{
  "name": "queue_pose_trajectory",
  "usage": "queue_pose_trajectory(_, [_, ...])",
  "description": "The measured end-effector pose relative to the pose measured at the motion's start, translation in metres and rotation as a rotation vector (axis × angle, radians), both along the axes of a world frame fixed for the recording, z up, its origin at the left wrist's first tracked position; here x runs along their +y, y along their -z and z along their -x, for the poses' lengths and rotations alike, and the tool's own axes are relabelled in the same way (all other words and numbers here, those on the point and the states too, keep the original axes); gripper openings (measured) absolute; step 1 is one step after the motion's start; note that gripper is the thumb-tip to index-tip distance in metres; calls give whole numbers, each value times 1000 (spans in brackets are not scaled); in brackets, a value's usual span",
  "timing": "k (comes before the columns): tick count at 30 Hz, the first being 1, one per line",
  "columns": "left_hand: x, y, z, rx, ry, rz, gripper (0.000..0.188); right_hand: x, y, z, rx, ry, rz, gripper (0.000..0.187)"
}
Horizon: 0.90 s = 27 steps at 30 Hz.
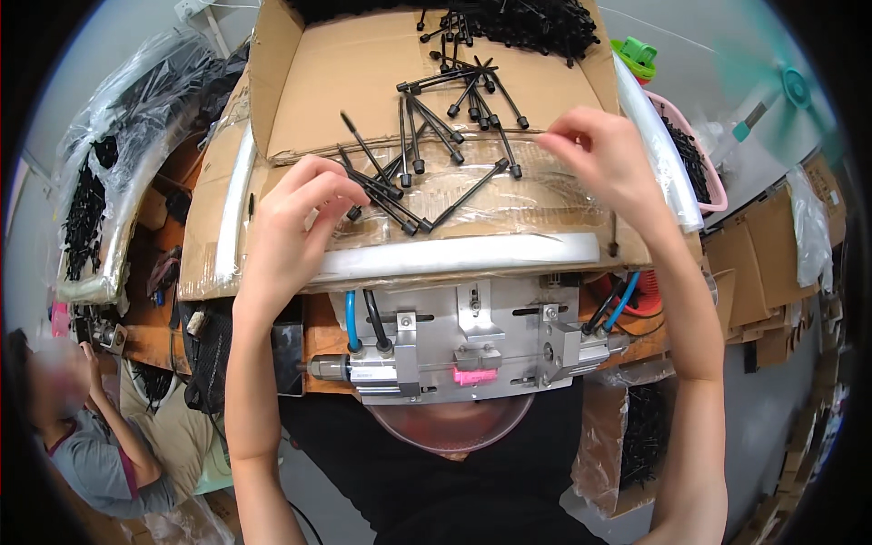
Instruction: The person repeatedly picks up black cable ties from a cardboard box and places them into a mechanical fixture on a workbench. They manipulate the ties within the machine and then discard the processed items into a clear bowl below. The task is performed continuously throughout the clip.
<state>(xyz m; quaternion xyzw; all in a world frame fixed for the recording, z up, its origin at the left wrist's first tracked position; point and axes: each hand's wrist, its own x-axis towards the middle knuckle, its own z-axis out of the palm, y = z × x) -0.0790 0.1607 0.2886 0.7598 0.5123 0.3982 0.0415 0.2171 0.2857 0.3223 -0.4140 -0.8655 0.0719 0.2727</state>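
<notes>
While the left hand (304, 204) reaches over the cardboard with its fingers curled inward, its fingertips hover at or just beside the heads of several black rods (466, 194); whether they pinch one I cannot tell. The right hand (604, 154) has its thumb and forefinger drawn close together over the right side of the same cardboard, and anything between them is too small to make out. The rods lie loosely strewn between the two hands, some crossing, most with their thicker heads toward the person.

Tiny marking on the silver cylinder (374, 374) is too small to read.

Behind the rods, an open cardboard box (345, 100) holds a dense heap of black pieces at its far end. At the right, a pink basket (718, 193) contains more of them, near a green container (636, 56). A carton (599, 445) at lower right and a plastic-draped one (113, 289) at left also hold black pieces.

Between the person's body and the cardboard stands a metal fixture (445, 318) with a pink block (474, 375) and blue hoses (351, 318); a translucent bowl (454, 429) sits partly beneath it. A white strip (463, 257) edges the cardboard. A co-worker (95, 468) sits at far left, and a fan (797, 88) is at far right.
</notes>
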Motion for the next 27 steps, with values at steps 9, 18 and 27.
queue_pose_trajectory(9, [-2, -5, -6, -50, -111, -35, 10, 2, -32, -31, -68, 41, 110, 18])
queue_pose_trajectory(18, [-4, -23, -88, 7, 87, 13, 16, -79, 49, -129, 221, 442, -158, 12])
queue_pose_trajectory(27, [37, -13, -170, 111, 363, -57, 22, -37, 15, -85, 281, 416, -73, 14])
